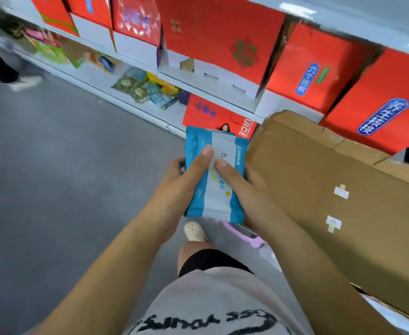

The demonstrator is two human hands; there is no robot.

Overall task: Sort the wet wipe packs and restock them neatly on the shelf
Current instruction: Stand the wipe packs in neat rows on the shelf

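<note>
Red gift boxes [222, 39] line the upper tiers; a brown cardboard carton [331, 194] (flaps open) stands right; grey floor [53, 177].

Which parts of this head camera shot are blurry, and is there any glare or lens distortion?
Head view: the shelf goods at far left are motion-smeared; the wet wipe packs and both hands stay fairly sharp; glare patches sit on the shelf edge; wide-angle distortion tilts the red boxes.

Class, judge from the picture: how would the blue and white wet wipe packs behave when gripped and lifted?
The wet wipe packs are probably soft, since both thumbs seem to press into the wrapper. The film looks smooth, so stacked packs may slide; the left hand and right hand clamp both sides.
</note>
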